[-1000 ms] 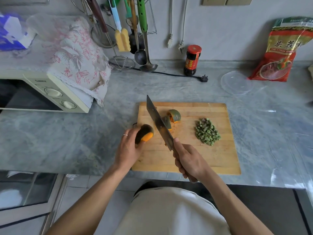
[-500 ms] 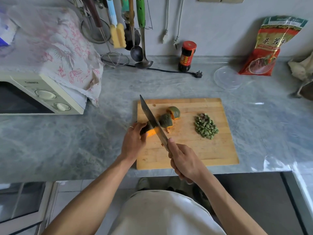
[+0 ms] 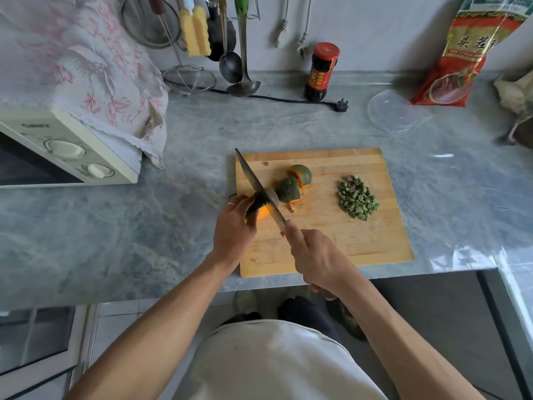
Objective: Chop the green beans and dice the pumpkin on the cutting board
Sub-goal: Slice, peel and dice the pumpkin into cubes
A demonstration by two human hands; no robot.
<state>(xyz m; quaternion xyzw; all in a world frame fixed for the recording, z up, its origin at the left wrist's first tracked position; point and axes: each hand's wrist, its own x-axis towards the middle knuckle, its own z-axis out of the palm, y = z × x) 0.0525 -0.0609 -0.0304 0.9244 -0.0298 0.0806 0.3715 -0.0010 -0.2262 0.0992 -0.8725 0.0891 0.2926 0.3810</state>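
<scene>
Two hands working at wooden cutting board (image 3: 360,246). Left hand (image 3: 235,226) curling round pumpkin piece (image 3: 263,210) near board's left edge, having brought it in from edge since a second ago. Right hand (image 3: 314,256) clamping cleaver (image 3: 259,189) handle; blade now sitting in that piece, earlier lying right of it. Two cut pumpkin chunks (image 3: 288,189) lying just beyond blade. Chopped green beans (image 3: 357,199) heaping on board's right. Grey marble countertop (image 3: 184,157) carrying microwave (image 3: 66,151), sauce bottle (image 3: 322,72), clear plastic lid (image 3: 392,111).
</scene>
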